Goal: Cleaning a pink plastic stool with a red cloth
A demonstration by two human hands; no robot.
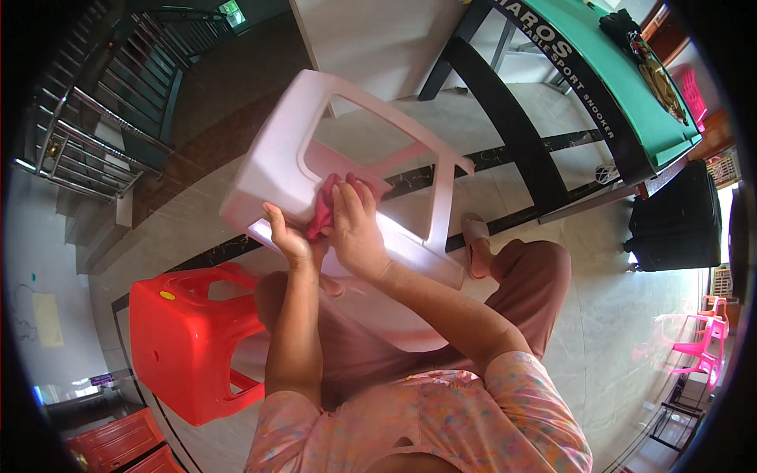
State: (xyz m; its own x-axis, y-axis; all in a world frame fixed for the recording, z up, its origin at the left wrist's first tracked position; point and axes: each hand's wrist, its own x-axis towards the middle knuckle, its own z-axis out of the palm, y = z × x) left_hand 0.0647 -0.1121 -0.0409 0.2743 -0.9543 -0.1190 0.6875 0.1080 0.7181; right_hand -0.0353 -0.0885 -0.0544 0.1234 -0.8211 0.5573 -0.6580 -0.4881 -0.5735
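Observation:
A pale pink plastic stool is tilted on its side in front of me, its seat toward the left and its open-framed legs toward the right. My right hand presses a crumpled dark pink cloth against the stool's side, close to the seat. Beside it, my left hand grips the stool's near edge, with one digit raised along the surface and the other fingers partly hidden. A red plastic stool lies tipped over at my left, near my knee.
A green-topped snooker table with black curved legs stands at the upper right. A black suitcase is at the right, pink chairs beyond it. Metal railings border steps at the upper left.

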